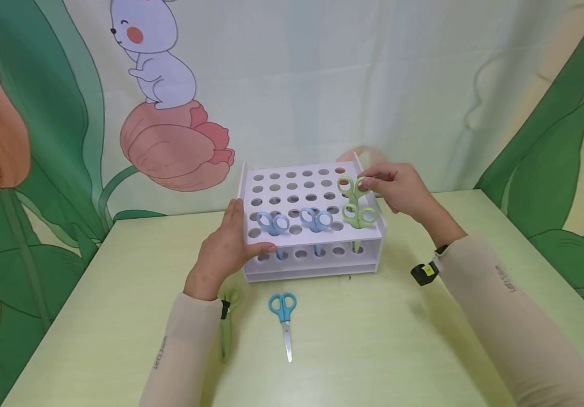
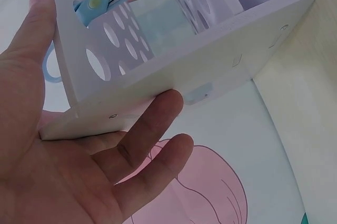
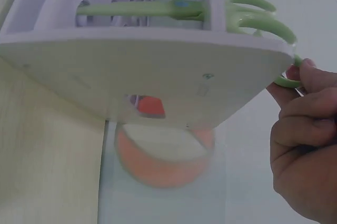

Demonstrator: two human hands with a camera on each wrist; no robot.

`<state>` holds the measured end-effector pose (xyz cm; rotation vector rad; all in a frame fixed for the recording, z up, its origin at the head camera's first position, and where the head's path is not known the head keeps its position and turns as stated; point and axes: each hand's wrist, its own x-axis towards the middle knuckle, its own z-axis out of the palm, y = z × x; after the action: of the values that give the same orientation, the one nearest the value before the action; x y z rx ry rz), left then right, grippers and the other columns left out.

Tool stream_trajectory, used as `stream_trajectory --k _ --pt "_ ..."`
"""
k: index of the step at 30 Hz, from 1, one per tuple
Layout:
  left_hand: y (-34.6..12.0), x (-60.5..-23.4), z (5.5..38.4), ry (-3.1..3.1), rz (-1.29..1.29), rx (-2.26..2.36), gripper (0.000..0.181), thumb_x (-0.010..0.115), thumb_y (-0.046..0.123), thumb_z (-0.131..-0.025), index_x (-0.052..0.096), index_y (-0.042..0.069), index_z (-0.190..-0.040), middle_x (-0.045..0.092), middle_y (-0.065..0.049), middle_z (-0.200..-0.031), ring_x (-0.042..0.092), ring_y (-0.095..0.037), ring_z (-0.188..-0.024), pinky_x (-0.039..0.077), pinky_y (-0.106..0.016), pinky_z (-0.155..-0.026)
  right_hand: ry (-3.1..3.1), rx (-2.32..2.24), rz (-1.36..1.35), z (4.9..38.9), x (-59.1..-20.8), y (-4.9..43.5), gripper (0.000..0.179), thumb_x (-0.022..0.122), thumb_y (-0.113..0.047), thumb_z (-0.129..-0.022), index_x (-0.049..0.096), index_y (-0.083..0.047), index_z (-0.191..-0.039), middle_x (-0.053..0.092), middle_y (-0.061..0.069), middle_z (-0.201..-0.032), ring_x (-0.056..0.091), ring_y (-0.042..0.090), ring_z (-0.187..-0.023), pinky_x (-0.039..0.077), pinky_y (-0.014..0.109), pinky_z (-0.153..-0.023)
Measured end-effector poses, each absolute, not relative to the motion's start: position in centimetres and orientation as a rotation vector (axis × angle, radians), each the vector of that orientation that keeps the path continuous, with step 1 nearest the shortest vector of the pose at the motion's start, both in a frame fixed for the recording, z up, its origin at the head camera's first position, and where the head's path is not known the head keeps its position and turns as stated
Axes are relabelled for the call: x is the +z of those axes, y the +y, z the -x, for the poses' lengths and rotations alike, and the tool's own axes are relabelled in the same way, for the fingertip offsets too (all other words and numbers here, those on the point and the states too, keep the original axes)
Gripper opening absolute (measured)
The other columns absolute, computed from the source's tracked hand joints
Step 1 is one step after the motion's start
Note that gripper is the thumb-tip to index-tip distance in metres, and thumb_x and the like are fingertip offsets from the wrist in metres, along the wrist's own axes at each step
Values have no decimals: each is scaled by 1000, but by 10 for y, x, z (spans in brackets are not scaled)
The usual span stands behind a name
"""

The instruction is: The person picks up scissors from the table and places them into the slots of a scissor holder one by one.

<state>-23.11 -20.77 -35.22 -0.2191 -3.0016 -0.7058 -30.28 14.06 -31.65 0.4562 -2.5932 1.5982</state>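
My left hand [image 1: 223, 249] grips the left end of a white perforated rack [image 1: 312, 273], thumb on its front edge and fingers along the side panel [image 2: 158, 81]. At the rack's right side, my right hand [image 1: 398, 189] pinches one handle ring of green scissors [image 1: 354, 198]; the rack's end panel [image 3: 147, 66] hides their lower part in the right wrist view. Just in front of these, other green scissors [image 1: 357, 217] stand handle-up in a front-row hole. Two light-blue scissors, one on the left [image 1: 272, 227] and one nearer the middle [image 1: 316, 223], stand in the same row.
Blue-handled scissors [image 1: 284, 315] with a bare metal blade lie on the table [image 1: 353, 350] before the rack. Green scissors [image 1: 225, 339] lie beside them, partly behind my left wrist. A printed curtain [image 1: 322, 85] hangs behind the table.
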Motion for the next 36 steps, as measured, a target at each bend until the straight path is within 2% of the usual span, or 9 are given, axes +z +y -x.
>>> stream_trajectory --k 6,13,21,25,30,33,36 --pt "-209 -352 231 -2989 228 -715 126 81 55 -80 2 0 -161 4 -17 -168 53 -35 -121 50 -47 -86 -2724 1372 -446 305 -323 140 19 71 -21 -97 77 -9 -110 71 8 -93 41 17 -53 32 27 -43" --pt "-208 -350 230 -2994 225 -719 126 82 53 -80 2 -1 -161 2 -18 -168 49 -37 -129 49 -48 -89 -2793 1302 -427 309 -326 140 19 73 -20 -95 77 -8 -108 71 7 -93 51 24 -77 36 29 -48" --pt "-208 -351 231 -2999 228 -716 126 81 55 -80 2 -1 -161 3 -18 -168 46 -37 -133 49 -49 -91 -2843 1316 -438 309 -327 138 19 72 -16 -95 75 -4 -110 70 7 -85 46 19 -48 39 29 -45" --pt "-209 -352 231 -3004 220 -722 126 81 55 -80 1 -1 -161 2 -18 -168 43 -37 -136 49 -49 -93 -2843 1339 -424 307 -322 140 25 70 -19 -97 73 -4 -117 69 9 -87 49 20 -48 40 30 -46" --pt "-209 -352 231 -2999 231 -725 125 80 55 -81 1 -1 -161 2 -18 -168 45 -37 -134 48 -49 -92 -2693 1420 -344 296 -311 144 31 68 -28 -99 71 -6 -121 68 12 -99 55 24 -51 46 31 -49" --pt "-209 -352 232 -2991 238 -725 124 80 55 -81 2 0 -161 2 -18 -168 48 -37 -130 49 -49 -92 -2539 1478 -349 286 -305 144 31 67 -30 -99 72 -6 -119 71 8 -102 58 25 -52 49 30 -50" --pt "-210 -352 231 -2989 244 -723 124 79 57 -82 2 0 -161 3 -17 -168 50 -36 -127 49 -49 -91 -2394 1548 -412 272 -301 142 30 67 -29 -99 72 -4 -116 73 3 -97 58 24 -52 49 28 -50"
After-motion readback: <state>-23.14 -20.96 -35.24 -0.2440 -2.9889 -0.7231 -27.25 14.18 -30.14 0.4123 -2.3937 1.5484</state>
